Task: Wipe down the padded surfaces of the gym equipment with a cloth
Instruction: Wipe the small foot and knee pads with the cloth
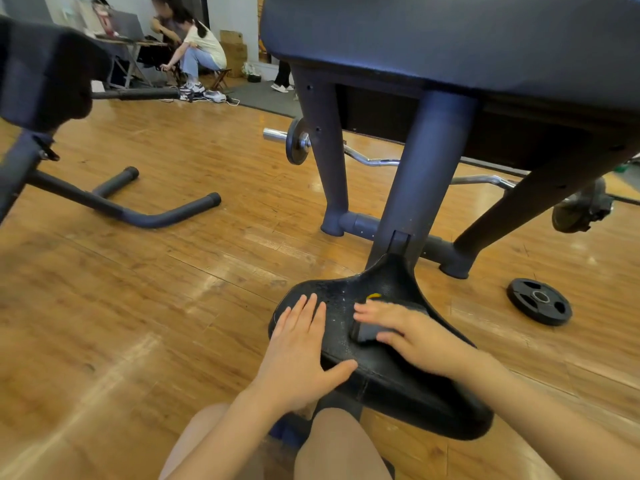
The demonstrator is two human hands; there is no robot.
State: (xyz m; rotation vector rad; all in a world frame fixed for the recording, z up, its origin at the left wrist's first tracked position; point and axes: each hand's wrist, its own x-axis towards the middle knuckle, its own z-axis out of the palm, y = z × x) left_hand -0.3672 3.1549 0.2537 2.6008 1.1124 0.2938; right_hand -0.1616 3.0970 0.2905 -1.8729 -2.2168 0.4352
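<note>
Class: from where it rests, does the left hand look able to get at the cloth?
Probably yes: the left hand lies flat on the seat, with only bare pad between it and the cloth under the right hand.

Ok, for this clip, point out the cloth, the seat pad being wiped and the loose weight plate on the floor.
cloth [364, 331]: head view, grey part showing below the right hand's fingers.
seat pad [337, 327]: head view, bare black top between the two hands.
weight plate [539, 301]: head view, near its centre hub.

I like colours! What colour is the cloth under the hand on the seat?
Dark grey, with a bit of yellow at its far edge. The cloth shows in the head view.
</note>
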